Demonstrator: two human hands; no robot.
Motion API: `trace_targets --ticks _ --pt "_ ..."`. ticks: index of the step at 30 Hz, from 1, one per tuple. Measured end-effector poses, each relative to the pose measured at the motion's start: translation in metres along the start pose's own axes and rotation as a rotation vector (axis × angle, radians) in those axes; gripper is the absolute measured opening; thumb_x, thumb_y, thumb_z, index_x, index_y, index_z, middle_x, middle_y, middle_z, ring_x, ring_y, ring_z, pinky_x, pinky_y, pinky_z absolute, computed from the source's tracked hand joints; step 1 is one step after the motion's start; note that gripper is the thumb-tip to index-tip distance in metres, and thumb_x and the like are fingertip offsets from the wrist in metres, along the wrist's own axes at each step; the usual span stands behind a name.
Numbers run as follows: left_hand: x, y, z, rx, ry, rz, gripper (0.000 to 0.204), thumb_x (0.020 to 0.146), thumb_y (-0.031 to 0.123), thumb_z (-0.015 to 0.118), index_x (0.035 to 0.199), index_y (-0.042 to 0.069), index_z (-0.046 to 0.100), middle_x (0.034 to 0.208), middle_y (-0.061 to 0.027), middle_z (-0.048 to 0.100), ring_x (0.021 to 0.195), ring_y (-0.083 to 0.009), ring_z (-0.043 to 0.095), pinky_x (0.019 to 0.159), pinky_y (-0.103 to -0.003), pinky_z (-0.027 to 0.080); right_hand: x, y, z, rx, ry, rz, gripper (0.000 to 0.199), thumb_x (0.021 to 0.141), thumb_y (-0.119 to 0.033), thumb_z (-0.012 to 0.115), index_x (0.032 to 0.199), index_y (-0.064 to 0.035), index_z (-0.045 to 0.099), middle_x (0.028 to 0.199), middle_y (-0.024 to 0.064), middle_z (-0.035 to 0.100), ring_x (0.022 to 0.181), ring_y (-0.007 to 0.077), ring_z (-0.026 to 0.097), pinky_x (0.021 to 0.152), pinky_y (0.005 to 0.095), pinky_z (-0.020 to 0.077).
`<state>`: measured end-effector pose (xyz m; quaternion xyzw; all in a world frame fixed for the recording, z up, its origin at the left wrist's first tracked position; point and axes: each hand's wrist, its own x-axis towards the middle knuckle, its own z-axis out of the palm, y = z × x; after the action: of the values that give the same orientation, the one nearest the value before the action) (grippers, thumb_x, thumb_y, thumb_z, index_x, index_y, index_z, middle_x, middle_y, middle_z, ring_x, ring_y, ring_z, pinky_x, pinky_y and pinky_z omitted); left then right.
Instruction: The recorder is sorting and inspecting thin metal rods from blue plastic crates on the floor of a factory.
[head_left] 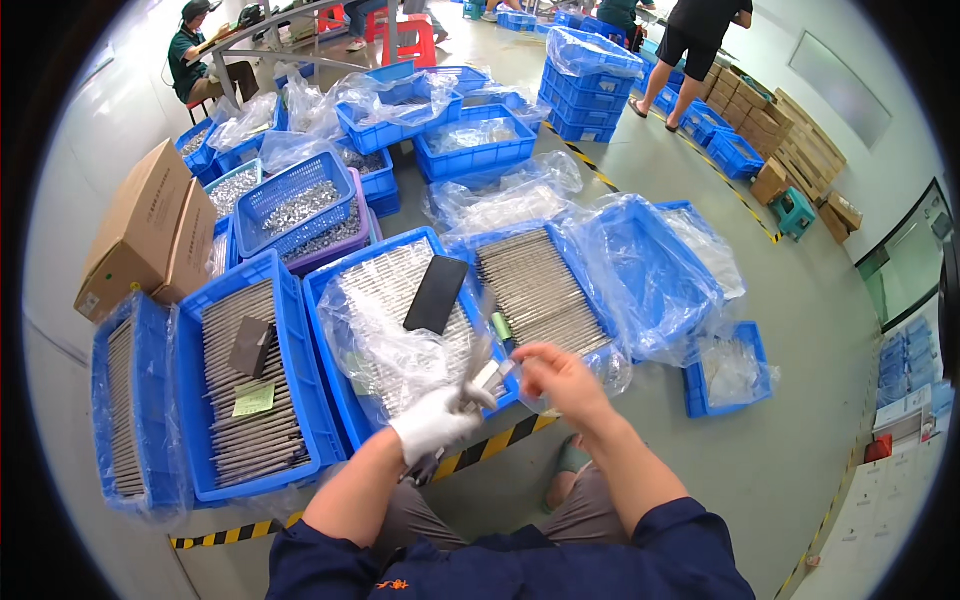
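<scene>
Gloved left hand: in the head view, the left hand wears a white glove, its fingers curled around the lower end of a blurred grey piece.
Bare right hand: the right hand is just beside that piece, thumb and fingertips close together; whether they pinch anything, I cannot tell.
Held piece: it is raised between the hands, over the front edge of the middle blue bin.
Rods so far: many metal rods lie in neat rows in the right-hand bin, and more rods in the left one; these rows look settled.
Still open: the piece in hand appears unfinished; how many others remain, I cannot tell.
On the bins: clear film and a black slab rest on the middle bin's contents; a dark block and a yellow-green note lie on the left rods.
Room: cartons stand at left, stacked bins behind; striped tape crosses the grey floor; a seated worker and a standing person are well apart.
</scene>
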<state>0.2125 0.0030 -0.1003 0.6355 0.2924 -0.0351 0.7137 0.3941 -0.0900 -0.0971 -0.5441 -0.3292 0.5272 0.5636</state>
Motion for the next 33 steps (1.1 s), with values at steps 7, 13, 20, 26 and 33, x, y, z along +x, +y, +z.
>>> trace_targets --ticks 7,13,20,26,33 --pt "0.008 -0.01 0.036 0.233 -0.206 -0.015 0.023 0.077 0.005 0.047 0.097 0.011 0.056 0.07 0.0026 0.052 0.06 -0.0051 0.046 0.055 -0.022 0.04 0.003 -0.014 -0.027 0.258 0.112 -0.112 0.024 0.086 -0.013 0.045 0.107 -0.0033 0.052 0.082 0.0055 0.059 0.061 0.0067 0.049 0.057 0.0194 0.0421" --pt "0.009 -0.01 0.034 0.22 -0.165 0.003 0.023 0.075 0.004 0.048 0.096 0.011 0.056 0.073 0.0017 0.054 0.062 -0.0054 0.048 0.057 -0.022 0.042 -0.002 -0.018 -0.023 0.122 0.048 -0.132 0.026 0.086 -0.012 0.045 0.109 -0.0017 0.051 0.084 0.0048 0.06 0.065 0.0076 0.051 0.061 0.0204 0.0431" --pt "0.008 -0.009 0.037 0.179 -0.131 -0.005 0.024 0.074 0.003 0.049 0.096 0.009 0.056 0.076 0.001 0.055 0.064 -0.0064 0.049 0.059 -0.023 0.042 -0.002 0.002 -0.003 -0.685 0.422 -0.584 0.026 0.084 -0.01 0.046 0.108 -0.0002 0.051 0.087 0.0041 0.06 0.069 0.0073 0.052 0.062 0.0208 0.0432" --pt "0.012 -0.018 0.031 0.29 -0.109 0.121 0.023 0.076 0.003 0.049 0.097 0.009 0.056 0.078 -0.0001 0.056 0.068 -0.0071 0.05 0.062 -0.023 0.043 -0.003 -0.02 -0.025 0.124 0.024 -0.045 0.024 0.084 -0.008 0.047 0.107 -0.0022 0.051 0.095 0.0069 0.059 0.074 0.0099 0.053 0.066 0.0216 0.044" --pt "0.014 -0.022 0.033 0.353 -0.086 0.109 0.022 0.076 0.004 0.049 0.096 0.009 0.057 0.081 -0.0006 0.058 0.072 -0.008 0.051 0.067 -0.024 0.043 0.001 -0.005 -0.041 0.599 -0.144 0.178 0.02 0.083 -0.009 0.05 0.102 -0.0046 0.052 0.096 0.0066 0.058 0.069 0.0075 0.052 0.057 0.0197 0.0432"
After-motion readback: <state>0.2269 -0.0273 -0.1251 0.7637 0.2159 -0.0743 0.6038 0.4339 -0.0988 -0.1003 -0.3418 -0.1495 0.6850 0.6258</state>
